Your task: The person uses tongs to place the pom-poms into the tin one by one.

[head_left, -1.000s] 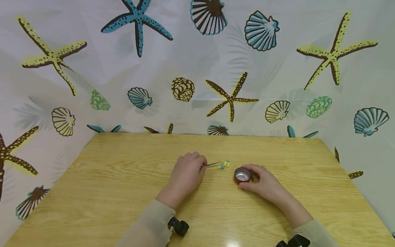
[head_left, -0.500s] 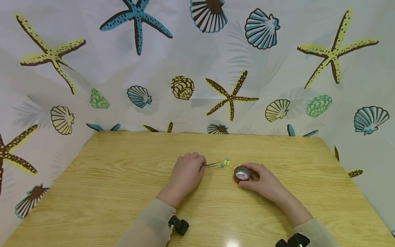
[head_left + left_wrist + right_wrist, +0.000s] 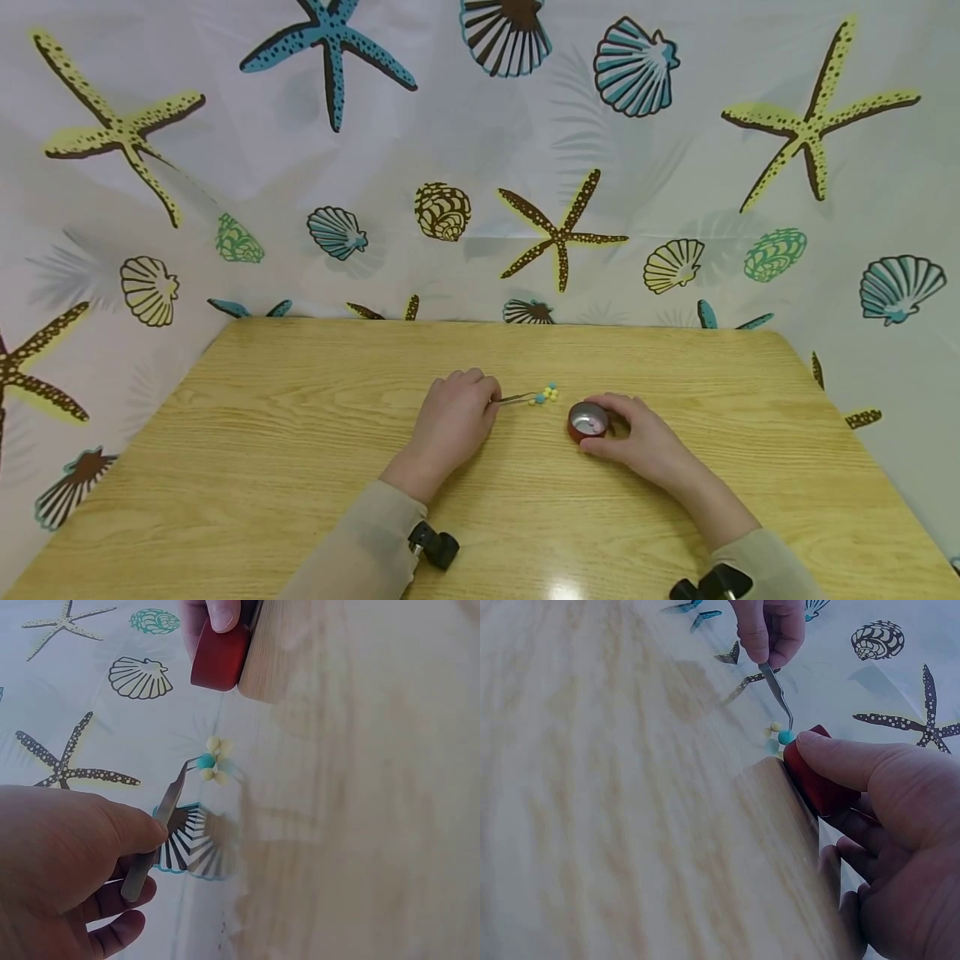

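Tabletop (image 3: 225, 450): left hand (image 3: 454, 421) gripping tweezers (image 3: 173, 801), right hand (image 3: 647, 437) tin (image 3: 220, 664).

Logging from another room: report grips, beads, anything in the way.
Left grip holds tweezers at a blue bead, pinch unclear. Right grip holds red tin near other beads. No obstacle seen between.

We see the left forearm (image 3: 356, 546) and right forearm (image 3: 716, 504) converge obliquely from the near side. In the left hand (image 3: 453, 417), turned back uppermost, we observe the left thumb (image 3: 139, 831) pressed in a pinch above curled left fingers (image 3: 106, 901). In the right hand (image 3: 648, 437), we note the right thumb (image 3: 844, 759) extended opposite right fingers (image 3: 859, 861) curving beneath; the hands are apart.
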Demonstrator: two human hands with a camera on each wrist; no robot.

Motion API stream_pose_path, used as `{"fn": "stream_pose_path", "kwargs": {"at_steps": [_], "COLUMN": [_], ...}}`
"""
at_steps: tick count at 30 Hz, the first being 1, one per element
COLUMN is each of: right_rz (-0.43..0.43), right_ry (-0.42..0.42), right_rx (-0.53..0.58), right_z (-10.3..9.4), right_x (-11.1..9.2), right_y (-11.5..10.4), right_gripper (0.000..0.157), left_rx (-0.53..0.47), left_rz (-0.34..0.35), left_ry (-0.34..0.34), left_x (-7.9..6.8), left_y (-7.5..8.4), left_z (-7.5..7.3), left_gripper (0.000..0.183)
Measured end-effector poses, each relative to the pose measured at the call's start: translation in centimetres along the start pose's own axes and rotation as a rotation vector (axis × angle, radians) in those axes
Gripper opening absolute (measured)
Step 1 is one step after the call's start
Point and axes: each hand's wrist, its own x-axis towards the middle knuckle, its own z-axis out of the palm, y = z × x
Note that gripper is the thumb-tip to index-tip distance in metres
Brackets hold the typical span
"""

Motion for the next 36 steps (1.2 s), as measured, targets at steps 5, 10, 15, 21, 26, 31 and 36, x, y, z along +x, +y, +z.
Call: {"fn": "stream_pose_path", "kwargs": {"at_steps": [5,10,15,21,26,31,36], "right_rz": [-0.001,-0.008,-0.012,-0.012,-0.01,0.0,-0.004], "right_ry": [-0.001,0.002,0.003,0.004,0.004,0.009,0.014], "right_rx": [0.005,0.011,0.007,0.002,0.002,0.002,-0.001], "right_z": [0.0,-0.1,-0.1,0.0,0.0,0.1,0.2], "right_x": [0.0,0.0,0.1,0.1,0.0,0.0,0.0], "right_y": [0.1,0.1,0.0,0.0,0.0,0.0,-0.2], "right_gripper": [0.064,0.063,0.063,0.062,0.063,0.062,0.062], "left_rx": [-0.004,-0.019,-0.031,-0.071,-0.111,-0.121,-0.108], "left_rz": [0.001,-0.002,-0.016,-0.01,0.011,0.042,0.069], "left_ry": [0.01,0.033,0.041,0.05,0.056,0.059,0.053], "left_x": [0.0,0.1,0.2,0.2,0.3,0.5,0.6], "left_y": [-0.1,-0.2,-0.4,-0.2,0.5,1.5,2.8], "left_z": [-0.2,-0.5,-0.8,-1.1,-1.6,-2.0,-2.3], "left_gripper": [0.004,0.004,0.004,0.004,0.005,0.004,0.004]}}
